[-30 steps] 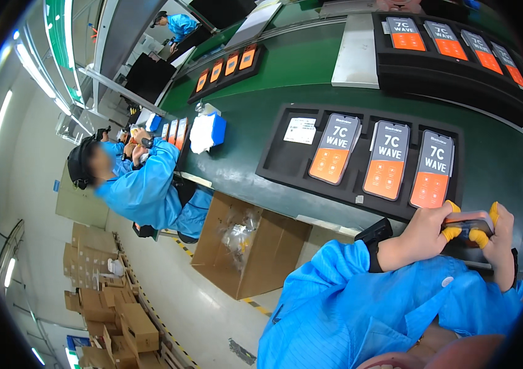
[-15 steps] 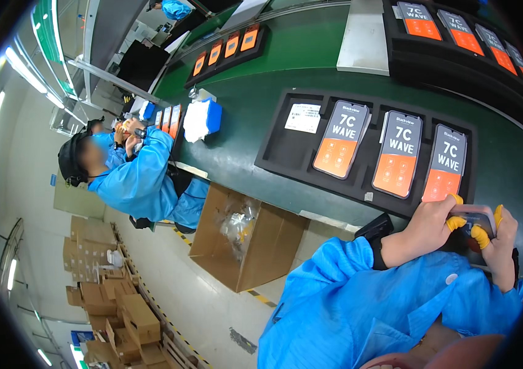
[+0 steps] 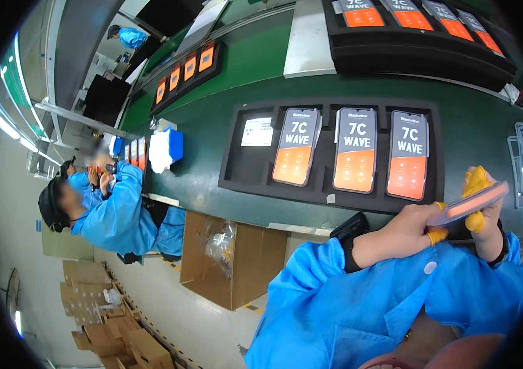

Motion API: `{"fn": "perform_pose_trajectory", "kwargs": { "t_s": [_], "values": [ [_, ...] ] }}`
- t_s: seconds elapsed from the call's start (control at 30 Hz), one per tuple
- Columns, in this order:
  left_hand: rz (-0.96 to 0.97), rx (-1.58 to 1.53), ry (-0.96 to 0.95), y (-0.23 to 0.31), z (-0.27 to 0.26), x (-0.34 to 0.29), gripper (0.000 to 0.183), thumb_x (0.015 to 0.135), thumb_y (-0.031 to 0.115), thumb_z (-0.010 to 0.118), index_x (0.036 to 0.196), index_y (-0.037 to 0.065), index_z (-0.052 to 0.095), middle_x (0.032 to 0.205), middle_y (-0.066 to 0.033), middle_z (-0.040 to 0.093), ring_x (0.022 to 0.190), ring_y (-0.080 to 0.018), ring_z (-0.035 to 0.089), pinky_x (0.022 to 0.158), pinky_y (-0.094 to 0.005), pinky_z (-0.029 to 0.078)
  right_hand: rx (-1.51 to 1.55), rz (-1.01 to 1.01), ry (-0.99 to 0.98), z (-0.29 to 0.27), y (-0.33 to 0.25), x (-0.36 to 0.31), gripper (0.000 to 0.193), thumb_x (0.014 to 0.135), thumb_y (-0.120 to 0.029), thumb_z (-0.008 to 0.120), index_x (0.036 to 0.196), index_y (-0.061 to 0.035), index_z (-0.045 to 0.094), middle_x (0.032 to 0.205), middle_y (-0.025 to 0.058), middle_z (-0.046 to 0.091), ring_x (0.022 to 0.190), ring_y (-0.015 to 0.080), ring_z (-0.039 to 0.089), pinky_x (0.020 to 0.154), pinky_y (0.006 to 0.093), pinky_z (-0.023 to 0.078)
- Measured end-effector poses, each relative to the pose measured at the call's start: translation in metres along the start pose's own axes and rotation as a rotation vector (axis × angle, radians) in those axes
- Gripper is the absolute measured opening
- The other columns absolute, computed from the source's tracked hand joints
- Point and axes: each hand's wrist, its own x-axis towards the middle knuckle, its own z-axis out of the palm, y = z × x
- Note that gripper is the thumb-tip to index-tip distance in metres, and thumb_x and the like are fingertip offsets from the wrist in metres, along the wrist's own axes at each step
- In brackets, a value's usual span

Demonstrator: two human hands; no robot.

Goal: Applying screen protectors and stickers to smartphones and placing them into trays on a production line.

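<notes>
A smartphone with a pale orange face is held tilted over the bench's front edge, at the right. My left hand grips its lower left end, yellow finger cots on its fingertips. On the other end my right hand is closed, also with yellow finger cots. Left of my hands lies a black foam tray. Three phones in it, a left one, a middle one and a right one, carry grey and orange films. A white label lies in the leftmost slot.
Clear plastic phone cases lie at the bench's right end. Another black tray of phones stands at the back. A blue box with white wipes is farther left. Below the bench edge stands an open carton; a co-worker sits beyond it.
The phone has been raised and tipped, so its orange face now shows. My right hand has shifted its grip round it. The whole view has swung, moving the bench leftward.
</notes>
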Motion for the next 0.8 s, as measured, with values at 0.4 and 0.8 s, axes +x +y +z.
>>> {"fn": "perform_pose_trajectory", "kwargs": {
  "t_s": [0.4,0.8],
  "values": [
    [-0.113,0.219,0.057,0.025,-0.015,-0.009,0.024,0.074,0.016,0.060,0.089,-0.001,0.054,0.071,-0.0181,0.057,0.064,-0.0298,0.057,0.059,-0.0342,0.044,0.210,0.161,0.028,0.039,-0.017,0.037,0.035,0.077,-0.032,0.061,0.088,-0.0001,0.055,0.075,0.0027,0.058,0.065,0.0076,0.054,0.059,0.0214,0.044],
    [-0.251,0.441,0.297,-0.001,-0.019,-0.002,0.029,0.072,0.005,0.059,0.096,-0.007,0.049,0.071,-0.0222,0.058,0.068,-0.0339,0.059,0.059,-0.0363,0.046,0.314,0.032,0.115,0.062,-0.002,0.051,0.032,0.075,-0.020,0.064,0.096,0.0017,0.053,0.086,0.0057,0.060,0.076,0.0085,0.055,0.069,0.0218,0.046]
  ]
}}
